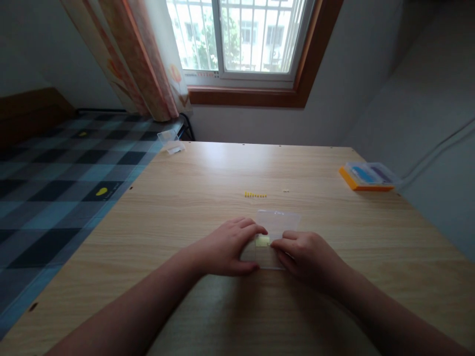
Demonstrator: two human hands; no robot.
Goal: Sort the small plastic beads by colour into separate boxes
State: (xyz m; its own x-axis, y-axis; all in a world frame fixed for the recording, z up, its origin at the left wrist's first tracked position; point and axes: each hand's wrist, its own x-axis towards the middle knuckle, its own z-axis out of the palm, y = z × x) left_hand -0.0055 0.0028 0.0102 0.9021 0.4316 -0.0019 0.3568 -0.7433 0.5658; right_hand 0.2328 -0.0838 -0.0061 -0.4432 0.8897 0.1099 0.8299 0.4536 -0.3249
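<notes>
A clear plastic box (272,259) with its lid (278,217) raised at the far side lies on the table in front of me. Several small pale yellow pieces (262,241) sit in a block inside it, toward the upper left. My left hand (233,247) spans the box's left side, thumb at the near edge and index finger by the far edge, steadying it. The fingers of my right hand (300,249) are pinched together over the box, tips just right of the yellow pieces. Whatever is between those fingertips is too small to make out.
Beyond the box, small yellow pieces (255,195) stand in a row, with a few tiny whitish pieces (285,191) to their right. An orange-and-clear case (369,177) rests at the table's right edge. Another open clear box (171,142) is at the far left corner.
</notes>
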